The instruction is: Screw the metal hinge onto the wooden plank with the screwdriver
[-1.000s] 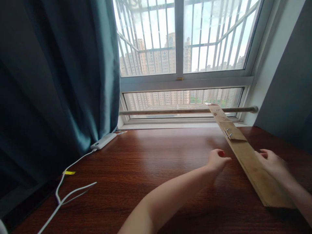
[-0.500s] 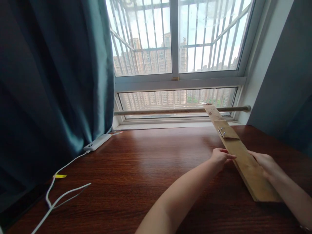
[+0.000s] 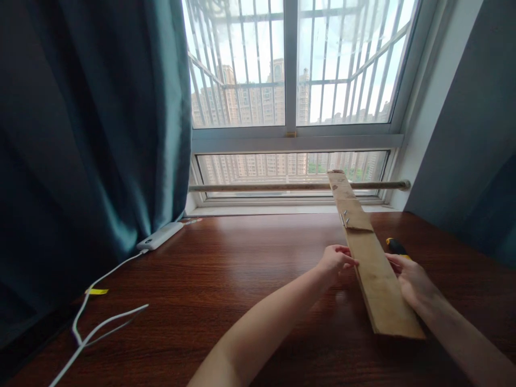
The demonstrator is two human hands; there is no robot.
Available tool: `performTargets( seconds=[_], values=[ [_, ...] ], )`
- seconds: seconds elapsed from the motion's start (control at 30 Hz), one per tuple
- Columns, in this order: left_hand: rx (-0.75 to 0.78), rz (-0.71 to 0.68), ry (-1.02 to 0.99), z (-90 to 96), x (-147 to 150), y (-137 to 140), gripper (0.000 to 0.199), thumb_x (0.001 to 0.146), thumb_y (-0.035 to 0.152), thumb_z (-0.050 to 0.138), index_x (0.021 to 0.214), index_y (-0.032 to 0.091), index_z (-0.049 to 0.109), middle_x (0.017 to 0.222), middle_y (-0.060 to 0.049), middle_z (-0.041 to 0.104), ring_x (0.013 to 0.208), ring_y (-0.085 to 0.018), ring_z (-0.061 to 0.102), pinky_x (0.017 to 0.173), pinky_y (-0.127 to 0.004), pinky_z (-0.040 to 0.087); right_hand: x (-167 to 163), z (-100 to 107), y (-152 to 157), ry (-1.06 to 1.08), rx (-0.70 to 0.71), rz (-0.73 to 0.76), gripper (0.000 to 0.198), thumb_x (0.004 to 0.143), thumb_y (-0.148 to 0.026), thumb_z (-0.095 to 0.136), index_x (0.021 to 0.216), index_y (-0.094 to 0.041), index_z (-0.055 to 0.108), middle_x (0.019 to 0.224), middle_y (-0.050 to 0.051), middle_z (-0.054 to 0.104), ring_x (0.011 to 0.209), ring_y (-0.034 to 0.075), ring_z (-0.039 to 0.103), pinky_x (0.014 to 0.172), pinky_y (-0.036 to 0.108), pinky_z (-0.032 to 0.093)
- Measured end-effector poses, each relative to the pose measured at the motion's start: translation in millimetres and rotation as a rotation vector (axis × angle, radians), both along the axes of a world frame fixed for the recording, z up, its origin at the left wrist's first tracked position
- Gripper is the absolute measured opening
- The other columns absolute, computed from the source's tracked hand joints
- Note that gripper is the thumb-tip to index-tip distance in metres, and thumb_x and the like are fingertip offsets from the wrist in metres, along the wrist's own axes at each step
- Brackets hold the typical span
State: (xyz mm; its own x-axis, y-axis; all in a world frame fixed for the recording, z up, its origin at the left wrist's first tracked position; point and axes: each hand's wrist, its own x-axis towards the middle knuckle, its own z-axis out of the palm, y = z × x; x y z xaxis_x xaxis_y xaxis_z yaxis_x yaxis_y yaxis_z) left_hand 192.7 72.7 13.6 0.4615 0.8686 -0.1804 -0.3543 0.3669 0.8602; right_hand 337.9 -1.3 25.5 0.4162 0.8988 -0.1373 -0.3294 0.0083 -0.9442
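Note:
A long, narrow wooden board (image 3: 377, 274) slants away from me, its far end standing in front of the window rail. A shorter piece overlaps its far half, and several silvery screws or nails (image 3: 344, 219) lie or stick up there; which, I cannot tell. My left hand (image 3: 336, 260) grips the board's left edge, thumb and fingers closed on it. On the opposite edge my right hand (image 3: 411, 279) is closed around the side, its fingertips partly hidden by the board. Just beyond the right hand lies a black and yellow tool handle (image 3: 397, 247), partly covered.
The dark reddish wood tabletop (image 3: 242, 279) reaches to the window. A white power strip (image 3: 161, 236) and its white cable (image 3: 97, 328) lie at the left, beside a blue curtain (image 3: 161, 134). A horizontal rail (image 3: 258, 187) crosses the window, with a wall on the right.
Both hands have moved the board to the left, and it now points more straight ahead. The black and yellow handle has come into view at its right.

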Motion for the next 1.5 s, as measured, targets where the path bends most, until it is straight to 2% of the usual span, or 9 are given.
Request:
performTargets(
  seconds=[0.17,0.33,0.5,0.7,0.93,1.3,1.4,1.47,1.5],
  values=[
    [0.065,0.017,-0.005,14.3,-72.2,-16.4,0.040,0.034,-0.001,0.073,0.071,0.011,0.063,0.076,-0.006,0.065,0.075,-0.017,0.060,0.071,-0.029,0.047,-62.5,21.8,-21.7,0.184,0.037,0.336,0.022,0.063,-0.025,0.064,0.083,-0.016,0.067,0.087,0.009,0.070,0.079,0.027,0.064,0.066,0.035,0.050],
    [0.126,0.077,0.015,25.1,-124.9,-30.0,0.037,0.038,0.004,0.076,0.072,0.011,0.065,0.075,-0.006,0.067,0.074,-0.018,0.061,0.072,-0.030,0.047,-111.9,30.3,-23.0,0.195,0.100,0.427,0.022,0.065,-0.025,0.062,0.085,-0.017,0.067,0.082,0.005,0.070,0.074,0.023,0.063,0.063,0.030,0.048],
    [0.153,0.073,-0.014,20.5,-154.0,-28.9,0.038,0.040,0.007,0.078,0.076,0.010,0.068,0.082,-0.009,0.069,0.080,-0.022,0.063,0.081,-0.034,0.046,-141.3,31.8,-15.2,0.198,0.074,0.455,0.019,0.065,-0.024,0.060,0.082,-0.017,0.067,0.073,0.004,0.068,0.065,0.020,0.060,0.060,0.029,0.047],
    [0.148,0.111,-0.006,5.0,-167.0,-21.7,0.041,0.038,0.008,0.078,0.078,0.010,0.066,0.086,-0.013,0.068,0.082,-0.026,0.063,0.081,-0.039,0.046,-157.2,24.4,-9.2,0.214,0.030,0.438,0.017,0.063,-0.024,0.061,0.077,-0.016,0.066,0.069,0.004,0.067,0.062,0.019,0.059,0.058,0.030,0.047],
    [0.152,0.152,0.008,-10.6,-170.6,-16.3,0.040,0.040,0.006,0.075,0.078,0.009,0.064,0.084,-0.011,0.067,0.075,-0.022,0.063,0.073,-0.035,0.047,-162.6,17.9,-6.9,0.201,0.013,0.427,0.020,0.062,-0.024,0.060,0.079,-0.016,0.067,0.071,0.004,0.068,0.063,0.020,0.060,0.059,0.030,0.047],
    [0.075,0.160,-0.019,-12.9,-168.2,-21.6,0.038,0.038,0.004,0.073,0.074,0.010,0.063,0.080,-0.010,0.067,0.076,-0.022,0.061,0.074,-0.034,0.045,-157.3,0.7,-3.2,0.177,0.007,0.402,0.019,0.062,-0.024,0.060,0.077,-0.016,0.065,0.075,0.006,0.067,0.069,0.021,0.060,0.064,0.032,0.048],
    [0.042,0.188,-0.018,-12.5,-168.9,-23.8,0.038,0.038,0.003,0.072,0.074,0.010,0.063,0.078,-0.009,0.066,0.076,-0.020,0.060,0.072,-0.031,0.045,-154.3,-2.1,0.2,0.008,-0.039,0.350,0.032,0.062,-0.030,0.059,0.090,-0.014,0.063,0.087,0.010,0.066,0.083,0.027,0.060,0.073,0.038,0.048],
    [0.037,0.204,-0.004,-12.9,-169.9,-25.2,0.038,0.039,0.003,0.071,0.075,0.011,0.063,0.077,-0.008,0.066,0.075,-0.019,0.059,0.071,-0.029,0.045,-156.1,0.4,-5.0,-0.293,-0.030,0.180,0.045,0.062,-0.033,0.059,0.104,-0.014,0.059,0.102,0.013,0.061,0.098,0.032,0.055,0.084,0.046,0.044],
    [0.048,0.202,0.003,-13.6,-170.5,-25.7,0.038,0.040,0.004,0.071,0.077,0.011,0.063,0.077,-0.007,0.066,0.074,-0.018,0.059,0.070,-0.029,0.045,-159.5,4.2,-12.2,-0.491,0.039,0.088,0.050,0.063,-0.033,0.059,0.109,-0.016,0.057,0.109,0.014,0.058,0.106,0.034,0.050,0.090,0.050,0.039]
  ],
)
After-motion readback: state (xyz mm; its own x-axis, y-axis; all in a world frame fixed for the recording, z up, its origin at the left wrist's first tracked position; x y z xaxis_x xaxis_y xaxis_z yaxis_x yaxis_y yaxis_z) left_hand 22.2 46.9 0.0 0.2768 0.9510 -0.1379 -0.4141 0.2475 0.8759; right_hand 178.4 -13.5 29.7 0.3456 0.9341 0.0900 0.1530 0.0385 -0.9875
